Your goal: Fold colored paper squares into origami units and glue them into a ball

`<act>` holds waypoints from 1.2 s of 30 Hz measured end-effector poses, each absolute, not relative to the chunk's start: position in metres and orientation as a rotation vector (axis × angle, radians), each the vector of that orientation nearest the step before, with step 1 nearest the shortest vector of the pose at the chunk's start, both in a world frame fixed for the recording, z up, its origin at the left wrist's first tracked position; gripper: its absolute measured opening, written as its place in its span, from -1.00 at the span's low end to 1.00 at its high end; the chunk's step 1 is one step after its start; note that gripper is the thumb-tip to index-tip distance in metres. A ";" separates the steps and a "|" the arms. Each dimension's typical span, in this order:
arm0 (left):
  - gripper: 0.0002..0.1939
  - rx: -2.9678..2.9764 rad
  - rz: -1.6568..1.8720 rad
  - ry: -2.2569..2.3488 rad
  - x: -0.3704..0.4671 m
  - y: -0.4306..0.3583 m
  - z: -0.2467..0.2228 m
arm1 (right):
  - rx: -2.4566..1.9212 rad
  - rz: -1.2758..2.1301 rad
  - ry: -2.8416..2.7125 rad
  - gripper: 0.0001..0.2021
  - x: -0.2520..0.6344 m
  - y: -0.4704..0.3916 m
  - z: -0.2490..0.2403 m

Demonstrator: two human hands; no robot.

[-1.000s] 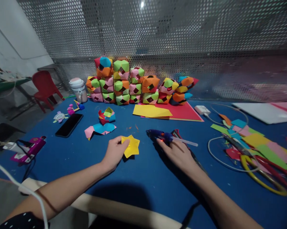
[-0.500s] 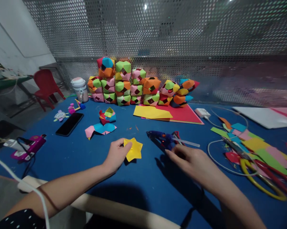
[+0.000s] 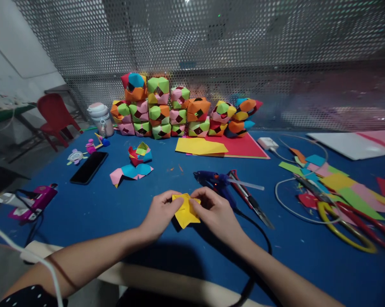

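A yellow folded paper star [image 3: 187, 214] is held low over the blue table, close to its front edge. My left hand [image 3: 162, 211] pinches its left side, thumb on top. On its right side, the thumb and fingers of my right hand [image 3: 216, 213] are closed on the paper. Just beyond my right hand lies a blue glue gun [image 3: 215, 178] with a clear glue stick out of its back end. Next to it rests a red utility knife [image 3: 248, 196].
Folded paper blocks [image 3: 160, 113] stand stacked along the perforated metal screen. Yellow sheets [image 3: 200, 146] lie before them. Scissors [image 3: 345, 221] and paper scraps are at the right, a phone [image 3: 89, 167] and a purple power strip [image 3: 35, 202] at the left. The glue gun's black cord runs beneath my right arm.
My right hand has left the glue gun and moved left onto the yellow star, which both hands now hold. The utility knife has come into fuller view.
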State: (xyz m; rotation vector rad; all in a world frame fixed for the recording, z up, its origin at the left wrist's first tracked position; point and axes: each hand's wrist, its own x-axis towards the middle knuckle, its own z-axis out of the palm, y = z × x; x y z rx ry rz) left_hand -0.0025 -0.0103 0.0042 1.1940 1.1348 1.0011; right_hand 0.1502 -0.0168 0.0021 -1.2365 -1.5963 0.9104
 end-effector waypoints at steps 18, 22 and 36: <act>-0.88 1.147 0.958 1.095 -0.003 -0.005 0.004 | -0.986 0.610 -1.843 -0.86 0.154 -0.015 -0.004; -0.88 1.115 0.945 1.078 -0.003 -0.004 0.002 | -0.936 0.513 -1.892 -0.85 0.155 -0.015 -0.006; -0.80 1.269 0.889 1.145 -0.006 -0.003 0.008 | -0.968 0.614 -1.877 -0.86 0.159 -0.015 -0.004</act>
